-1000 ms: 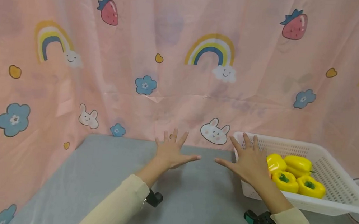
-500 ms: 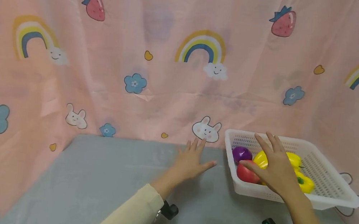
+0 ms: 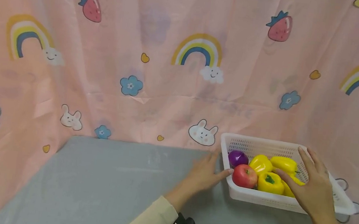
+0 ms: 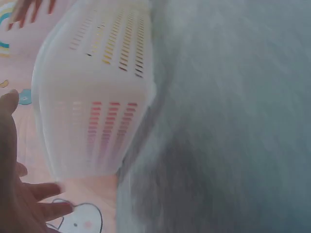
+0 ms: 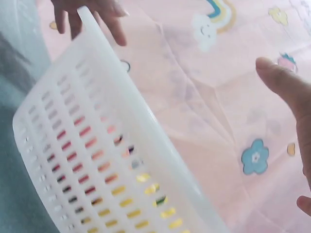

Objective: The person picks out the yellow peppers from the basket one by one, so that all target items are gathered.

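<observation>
In the head view a white slotted basket [image 3: 255, 198] stands at the right, holding a purple round item [image 3: 238, 158], a red apple [image 3: 244, 176] and several yellow peppers [image 3: 270, 183]. My left hand [image 3: 204, 172] is spread beside the basket's left end, its thumb by the rim; whether it touches is unclear. My right hand [image 3: 316, 190] hovers over the basket's right part, fingers apart and holding nothing. The left wrist view shows the basket's corner [image 4: 97, 87] near my left fingers [image 4: 43, 199]. From the right wrist the basket's long side [image 5: 97, 160] appears, my right thumb [image 5: 282, 82] away from it.
A grey cloth [image 3: 101, 183] covers the table. Behind it hangs a pink curtain [image 3: 167, 107] printed with rainbows, strawberries and flowers, which also runs along the right side past the basket.
Both hands have moved right, the left to the basket's left end, the right from its left part across to its right part. The apple and purple item have come into full view.
</observation>
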Demonstrator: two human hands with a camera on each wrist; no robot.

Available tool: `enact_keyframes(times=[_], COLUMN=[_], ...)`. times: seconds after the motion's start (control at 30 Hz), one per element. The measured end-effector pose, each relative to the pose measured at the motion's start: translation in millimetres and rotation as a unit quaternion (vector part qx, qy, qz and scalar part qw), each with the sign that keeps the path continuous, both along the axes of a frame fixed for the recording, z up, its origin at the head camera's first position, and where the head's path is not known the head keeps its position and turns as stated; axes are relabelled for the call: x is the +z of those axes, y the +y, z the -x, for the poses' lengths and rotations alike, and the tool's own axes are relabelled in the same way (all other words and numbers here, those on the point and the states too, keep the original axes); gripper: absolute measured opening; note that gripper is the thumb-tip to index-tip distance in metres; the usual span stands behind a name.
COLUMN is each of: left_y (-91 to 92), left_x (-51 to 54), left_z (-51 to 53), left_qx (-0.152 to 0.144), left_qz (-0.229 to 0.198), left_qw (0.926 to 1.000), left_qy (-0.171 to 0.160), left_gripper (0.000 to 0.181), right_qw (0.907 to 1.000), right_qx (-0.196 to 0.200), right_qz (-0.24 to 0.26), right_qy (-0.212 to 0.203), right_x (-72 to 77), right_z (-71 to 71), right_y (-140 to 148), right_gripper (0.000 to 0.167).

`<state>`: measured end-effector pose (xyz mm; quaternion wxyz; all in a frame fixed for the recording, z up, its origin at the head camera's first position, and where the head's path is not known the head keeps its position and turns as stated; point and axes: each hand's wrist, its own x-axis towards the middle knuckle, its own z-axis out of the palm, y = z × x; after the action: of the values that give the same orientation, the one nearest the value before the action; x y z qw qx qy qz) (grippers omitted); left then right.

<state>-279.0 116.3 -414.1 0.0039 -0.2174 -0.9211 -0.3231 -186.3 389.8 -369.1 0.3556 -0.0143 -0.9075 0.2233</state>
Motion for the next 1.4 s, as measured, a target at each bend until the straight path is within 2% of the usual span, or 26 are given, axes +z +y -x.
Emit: enact_keyframes(times=[0.17, 0.33, 0.47, 0.57, 0.73, 0.87, 0.93, 1.07, 1.2, 1.27, 1.4], left_y=[11.8, 20.8, 25.5, 27.6, 32.8, 35.6, 35.7, 34.9, 35.0, 34.1, 29.4], left_x=[-0.4, -2.3, -4.0, -7.3, -16.1, -19.5, -19.2, -16.6, -14.4, -13.4, -11.9], left_z=[-7.8, -10.8, -10.7, -9.3, -7.1, -9.1, -10.6, -12.7, -13.1, -13.5, -15.1], left_qx=[-0.011, -0.002, 0.009, 0.002, -0.03, -0.048, -0.054, -0.046, -0.027, -0.018, -0.01], left_qz=[-0.085, -0.124, -0.164, -0.191, -0.254, -0.295, -0.303, -0.302, -0.308, -0.313, -0.317], left_qw=[0.9953, 0.9904, 0.9836, 0.9782, 0.9611, 0.9465, 0.9431, 0.9427, 0.9396, 0.9372, 0.9357], left_qy=[-0.044, -0.061, -0.074, -0.082, -0.105, -0.122, -0.126, -0.134, -0.147, -0.153, -0.156], left_gripper=[0.096, 0.093, 0.09, 0.09, 0.089, 0.09, 0.092, 0.096, 0.098, 0.099, 0.099], right_qw=[0.9989, 0.9939, 0.9912, 0.9878, 0.9772, 0.9656, 0.9579, 0.9415, 0.9303, 0.9291, 0.9373], right_qx=[-0.034, -0.082, -0.103, -0.12, -0.148, -0.189, -0.211, -0.225, -0.229, -0.232, -0.228], right_qz=[0.024, 0.055, 0.067, 0.072, 0.109, 0.141, 0.156, 0.219, 0.271, 0.274, 0.256], right_qy=[-0.022, -0.049, -0.05, -0.069, -0.106, -0.11, -0.117, -0.123, -0.094, -0.089, -0.063], right_x=[-7.1, -14.2, -19.3, -22.3, -26.7, -34.9, -40.5, -49.4, -52.1, -52.8, -53.6], right_z=[-5.2, -5.4, -5.1, -4.8, -6.9, -9.4, -9.6, -8.4, -6.6, -5.7, -3.9], right_y=[22, 44, 59, 67, 79, 86, 88, 90, 88, 87, 83], right_gripper=[0.083, 0.083, 0.082, 0.084, 0.086, 0.085, 0.087, 0.085, 0.078, 0.077, 0.073])
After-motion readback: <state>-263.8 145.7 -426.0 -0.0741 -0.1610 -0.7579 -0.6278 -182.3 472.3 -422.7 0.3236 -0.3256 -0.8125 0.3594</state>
